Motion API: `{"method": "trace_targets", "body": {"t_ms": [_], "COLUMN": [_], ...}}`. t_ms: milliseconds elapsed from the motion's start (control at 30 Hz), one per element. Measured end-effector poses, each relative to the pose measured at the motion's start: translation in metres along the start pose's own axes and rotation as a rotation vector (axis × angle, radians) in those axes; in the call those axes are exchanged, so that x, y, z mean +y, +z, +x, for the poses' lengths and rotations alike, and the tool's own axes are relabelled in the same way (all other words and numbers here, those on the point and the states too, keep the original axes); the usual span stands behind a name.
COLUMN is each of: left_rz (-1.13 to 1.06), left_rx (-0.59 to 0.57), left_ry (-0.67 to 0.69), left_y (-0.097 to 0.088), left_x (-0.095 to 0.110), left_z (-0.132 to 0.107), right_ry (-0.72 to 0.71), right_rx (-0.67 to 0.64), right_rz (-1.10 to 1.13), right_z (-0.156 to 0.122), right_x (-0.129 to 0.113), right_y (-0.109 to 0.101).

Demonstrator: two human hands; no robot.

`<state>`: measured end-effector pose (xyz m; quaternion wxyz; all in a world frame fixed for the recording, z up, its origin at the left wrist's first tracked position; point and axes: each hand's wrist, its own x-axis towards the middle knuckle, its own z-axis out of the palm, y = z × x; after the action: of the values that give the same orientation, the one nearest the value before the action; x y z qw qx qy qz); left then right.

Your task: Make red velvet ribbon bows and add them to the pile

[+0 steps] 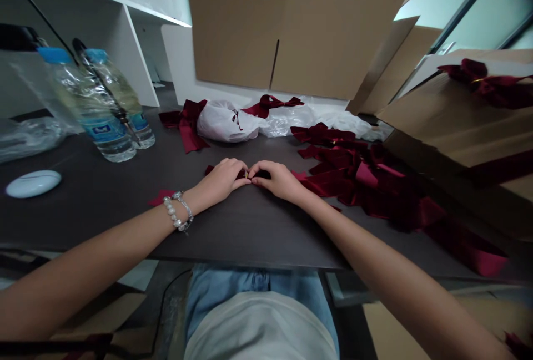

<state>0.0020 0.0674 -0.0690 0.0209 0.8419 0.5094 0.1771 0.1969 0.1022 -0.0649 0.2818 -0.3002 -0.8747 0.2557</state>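
left hand (220,180) | right hand (277,180) | both pinching small gold item (246,175) | burgundy velvet ribbons (333,182) just beside

Both forearms (375,254) stretch forward and inward across the dark table (250,238), well past its near edge. The left hand (219,178) and right hand (277,180) lie palm-down on it, fingers curled, their fingertips (249,178) pinched together at the middle.

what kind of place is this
Probably an office or workroom used for craft or packing work: a dark laminate desk against a white shelf unit, dark red velvet ribbon bows piled on it, and large cardboard boxes alongside.
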Motion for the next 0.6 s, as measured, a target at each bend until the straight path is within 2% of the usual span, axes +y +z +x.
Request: {"method": "trace_targets", "body": {"t_ms": [100, 167, 200, 300, 333, 367, 500, 600], "left_rz": [-0.005, 0.011, 0.022, 0.047, 0.050, 0.049, -0.001, -0.026], "left_rx": [0.029, 0.041, 0.044, 0.028, 0.020, 0.015, 0.003, -0.010], "left_ry": [-0.002, 0.013, 0.014, 0.024, 0.033, 0.041, 0.027, 0.019], "left_y": [0.000, -0.001, -0.002, -0.005, -0.005, -0.005, -0.005, -0.004], "left_x": [0.000, 0.004, 0.006, 0.013, 0.015, 0.016, 0.018, 0.017], "left_z": [-0.001, -0.001, -0.001, -0.001, 0.000, 0.001, 0.003, 0.004], "right_ry": [0.057, 0.092, 0.102, 0.054, 0.075, 0.111, 0.303, 0.354], "right_rx": [-0.229, -0.387, -0.366, 0.001, 0.077, 0.100, -0.114, -0.165], "right_rz": [-0.027, -0.126, -0.190, -0.353, -0.409, -0.471, -0.636, -0.658], "right_z": [0.017, 0.042, 0.059, 0.114, 0.132, 0.147, 0.181, 0.186], "right_x": [-0.003, -0.008, -0.010, -0.014, -0.014, -0.013, -0.006, 0.001], "right_y": [-0.021, -0.035, -0.041, -0.046, -0.043, -0.038, -0.007, 0.011]}}
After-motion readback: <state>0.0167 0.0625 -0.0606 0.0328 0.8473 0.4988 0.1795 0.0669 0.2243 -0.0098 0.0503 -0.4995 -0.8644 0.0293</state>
